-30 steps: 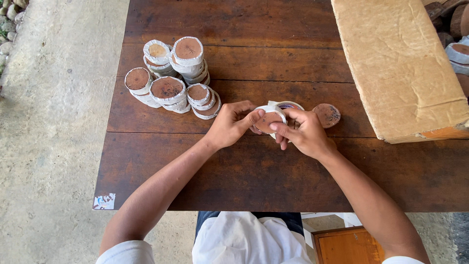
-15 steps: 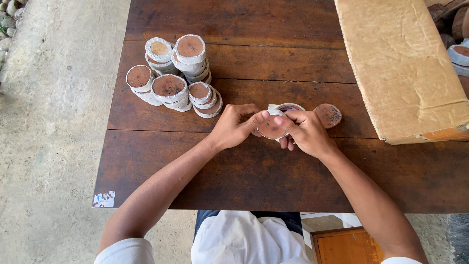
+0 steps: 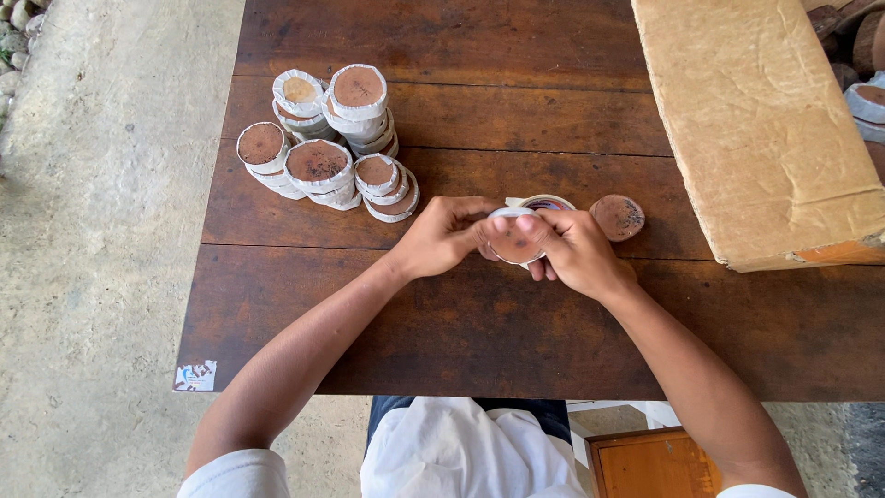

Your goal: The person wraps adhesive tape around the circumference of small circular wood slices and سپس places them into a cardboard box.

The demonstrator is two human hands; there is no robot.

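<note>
We see the surface (image 3: 461, 332), dark wooden planks, with a big tan box (image 3: 756, 120) lying along its right side, long axis running away from us. Left of centre sit the stacks (image 3: 323, 138) of paper-rimmed brown discs, well apart from both hands, up and to the left.

Both hands meet at mid-surface. The left hand (image 3: 442, 235) comes in from the left, the right hand (image 3: 576, 254) from the right, fingertips touching across one disc (image 3: 512, 242). That disc is round, brown on its face, with a white strip at its top edge; it is held flat-ish, face up toward us, just above the surface. Both hands are pinching it, thumbs and forefingers closed on its rim and on the strip. No long axis to speak of, being round.

Just behind the held disc lies a roll (image 3: 546, 202), white rim with dark centre, partly hidden by the fingers; we cannot tell if it touches them. A bare disc (image 3: 617, 217) lies flat just right of the roll, near the right hand, clearly nearer to it than to the left. The stacks are nearer the left hand.
</note>
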